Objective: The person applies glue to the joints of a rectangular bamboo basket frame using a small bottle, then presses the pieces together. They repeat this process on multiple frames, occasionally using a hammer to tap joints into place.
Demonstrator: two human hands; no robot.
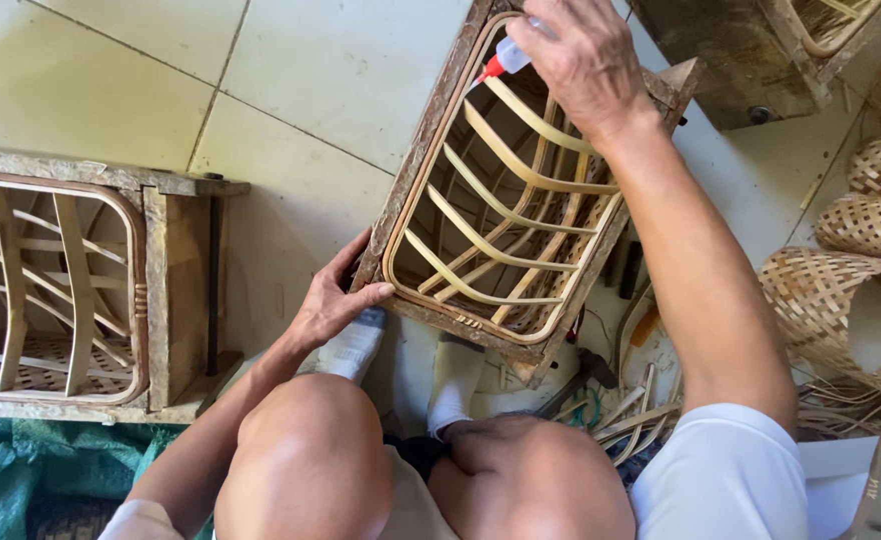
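The right hand (586,60) is closed around a small squeeze bottle (511,55), its fingers wrapped over most of the clear body so that only the lower end and the red nozzle (489,70) show. The nozzle points down and left and sits at the far inner edge of a bamboo basket (501,215), close against the rim strip; whether it touches the strip cannot be told.

The left hand (336,300) grips the near left corner of the wooden frame (411,165) that encloses the basket, thumb laid along the near edge and fingers curled under the outside. The frame stands tilted, its near edge propped on the person's feet in white socks (401,365), its far end leaning away over the pale floor tiles (311,80). Inside it, curved bamboo slats cross the opening, and the right forearm reaches over the right side of the frame, hiding part of that edge.

The bare knees fill the bottom of the view and cover the floor under the frame. Between the right leg and the frame lies a scatter of loose bamboo strips (631,415) with a dark tool among them, too hidden to identify. To the left stands a second wooden frame with a basket (71,285) inside it, well apart, with green netting (21,465) below it. At the right edge, woven baskets (861,270) are stacked on their sides, and another wooden mould (751,50) sits at the top right
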